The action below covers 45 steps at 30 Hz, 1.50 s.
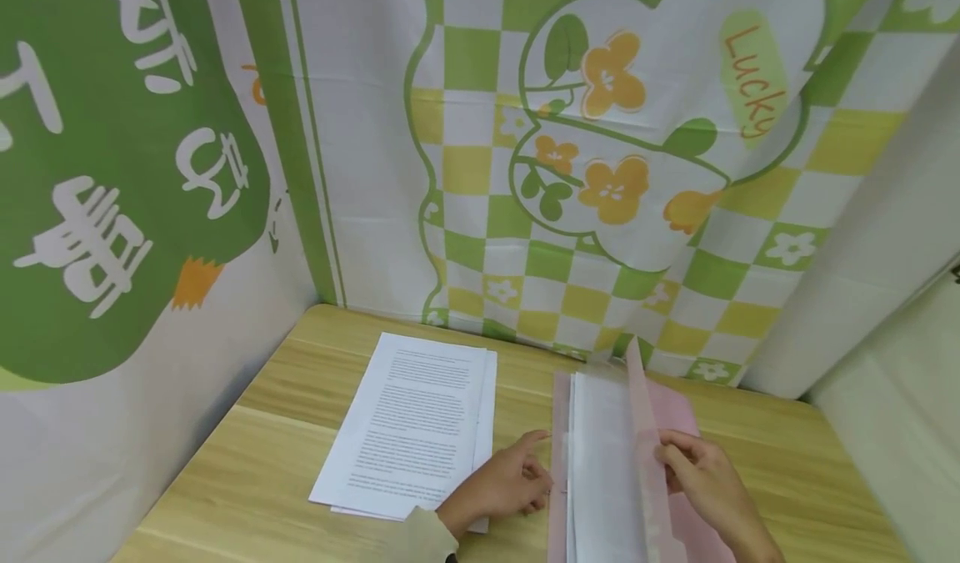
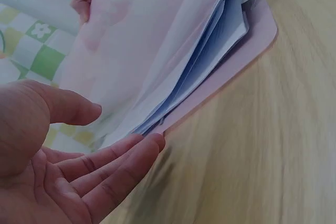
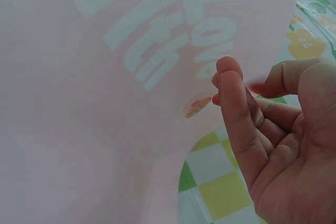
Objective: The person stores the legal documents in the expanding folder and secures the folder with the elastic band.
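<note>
A pink file folder (image 1: 557, 463) lies raised open on the table, with clear sleeves and white papers (image 1: 600, 463) inside. My right hand (image 1: 701, 471) pinches the edge of its lifted cover (image 1: 647, 446). In the right wrist view, the cover (image 3: 105, 129) bears pale "With Love" lettering, and the right hand (image 3: 273, 129) is at its edge. My left hand (image 1: 513, 480) is at the folder's left edge. In the left wrist view, the fingers of the left hand (image 2: 79, 161) extend to the folder's edge beside the papers (image 2: 210, 51), with the thumb apart.
A stack of printed sheets (image 1: 420, 421) lies on the wooden table (image 1: 285, 438), left of the folder, partly overlapped by the left forearm in the head view. A green, white and yellow checked curtain (image 1: 510, 238) hangs behind the table's back edge. White fabric (image 1: 45, 463) hangs at the left.
</note>
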Tool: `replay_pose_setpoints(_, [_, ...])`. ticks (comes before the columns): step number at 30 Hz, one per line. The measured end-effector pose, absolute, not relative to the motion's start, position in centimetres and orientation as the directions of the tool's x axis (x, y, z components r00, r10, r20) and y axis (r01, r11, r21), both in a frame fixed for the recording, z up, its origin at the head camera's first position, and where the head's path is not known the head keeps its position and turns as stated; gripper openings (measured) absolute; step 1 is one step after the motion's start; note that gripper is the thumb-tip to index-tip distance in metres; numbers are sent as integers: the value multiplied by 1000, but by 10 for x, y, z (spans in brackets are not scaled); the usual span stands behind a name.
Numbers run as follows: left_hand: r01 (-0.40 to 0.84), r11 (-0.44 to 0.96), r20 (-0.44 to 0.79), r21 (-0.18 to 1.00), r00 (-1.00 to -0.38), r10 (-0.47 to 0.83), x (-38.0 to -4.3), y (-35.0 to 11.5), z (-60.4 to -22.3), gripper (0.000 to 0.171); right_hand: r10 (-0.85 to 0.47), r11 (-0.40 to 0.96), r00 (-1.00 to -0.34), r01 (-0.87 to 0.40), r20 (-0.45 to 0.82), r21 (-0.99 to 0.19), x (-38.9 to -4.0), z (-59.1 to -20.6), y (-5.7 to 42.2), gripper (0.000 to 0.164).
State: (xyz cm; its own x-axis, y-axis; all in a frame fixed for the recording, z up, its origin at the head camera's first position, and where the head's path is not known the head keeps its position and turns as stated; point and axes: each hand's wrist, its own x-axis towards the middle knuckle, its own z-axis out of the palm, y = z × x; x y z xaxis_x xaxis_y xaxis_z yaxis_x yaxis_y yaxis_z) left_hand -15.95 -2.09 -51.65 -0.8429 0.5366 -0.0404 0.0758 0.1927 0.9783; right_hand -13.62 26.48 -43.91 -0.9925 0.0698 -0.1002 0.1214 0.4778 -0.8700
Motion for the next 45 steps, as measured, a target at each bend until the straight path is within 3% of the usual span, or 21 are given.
replay_pose_setpoints(8, [284,342,76,896,-856,511,-163,-63,-505,52,70,471,-993,118,-96,-874,-136,-440,264,34])
replay_pose_setpoints(14, [362,530,182,767,-915,361,-161,-99,-500,38,60,498,-994,107,-89,-861,-136,-440,265,36])
replay_pose_setpoints(18, [322,650,214,688,-946,242,-159,-124,-500,42,60,503,-993,117,-100,-856,-137,-440,266,36])
replay_pose_setpoints(26, [107,831,106,545,-993,58,-159,-171,-503,73,64,489,-993,117,-98,-865,-138,-440,265,36])
replay_pose_setpoints(30, [55,872,85,486,-996,16,-159,-188,-509,86,61,487,-993,114,-97,-866,-138,-440,265,36])
replay_pose_setpoints(41, [-27,932,105,362,-992,-70,-156,-209,-510,86,51,473,-994,111,-98,-874,-139,-441,264,38])
replay_pose_setpoints(45, [-42,934,97,356,-992,-82,-156,-210,-509,94,48,471,-994,113,-103,-875,-139,-441,265,39])
